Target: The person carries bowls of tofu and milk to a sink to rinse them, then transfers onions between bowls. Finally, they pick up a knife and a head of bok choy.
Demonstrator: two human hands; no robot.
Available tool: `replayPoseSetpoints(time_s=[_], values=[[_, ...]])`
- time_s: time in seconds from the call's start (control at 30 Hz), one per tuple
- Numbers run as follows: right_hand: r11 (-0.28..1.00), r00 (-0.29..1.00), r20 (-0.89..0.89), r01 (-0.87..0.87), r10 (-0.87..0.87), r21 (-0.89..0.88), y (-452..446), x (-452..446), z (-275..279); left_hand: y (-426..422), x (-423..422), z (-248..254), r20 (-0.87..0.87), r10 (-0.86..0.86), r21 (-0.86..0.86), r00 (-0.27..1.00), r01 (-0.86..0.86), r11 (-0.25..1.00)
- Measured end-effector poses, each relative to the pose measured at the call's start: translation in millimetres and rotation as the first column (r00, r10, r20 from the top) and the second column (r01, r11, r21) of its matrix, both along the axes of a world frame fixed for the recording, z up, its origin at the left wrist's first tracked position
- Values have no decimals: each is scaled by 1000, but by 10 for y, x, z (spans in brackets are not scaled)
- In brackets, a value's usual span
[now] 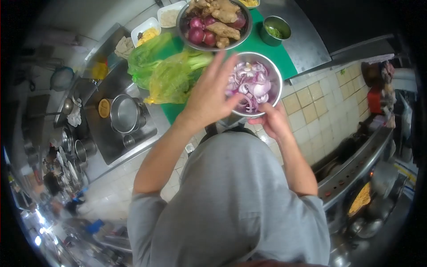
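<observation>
My right hand (274, 119) grips the near rim of a metal bowl (279, 84), its thumb at the edge. Sliced red onions (255, 84) fill much of the bowl. My left hand (212, 91) is over the bowl's left side, fingers stretched out and slightly blurred, with nothing seen in them. Just left of that hand, leafy greens in a yellow-green plastic bag (171, 78) lie on the green cutting board (284, 62).
Behind the bowl stands a colander (181, 26) of ginger and whole red onions. A small metal pot (271, 38) with chopped greens sits at the right. White dishes (151, 23) stand at the back left. A sink (100, 133) holding a metal pot (124, 113) is to the left.
</observation>
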State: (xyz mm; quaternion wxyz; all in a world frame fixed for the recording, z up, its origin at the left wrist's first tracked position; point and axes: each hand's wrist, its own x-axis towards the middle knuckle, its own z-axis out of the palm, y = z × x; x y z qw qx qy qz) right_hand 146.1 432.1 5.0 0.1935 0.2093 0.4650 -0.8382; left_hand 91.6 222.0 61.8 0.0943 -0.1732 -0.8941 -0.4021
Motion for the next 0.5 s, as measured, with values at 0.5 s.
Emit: replayPoseSetpoints(time_s=[0.5], values=[[1000,1000,9,1,-1,23,-178,137,12,212,-149,-166,108,-488,-395,866,488,778]])
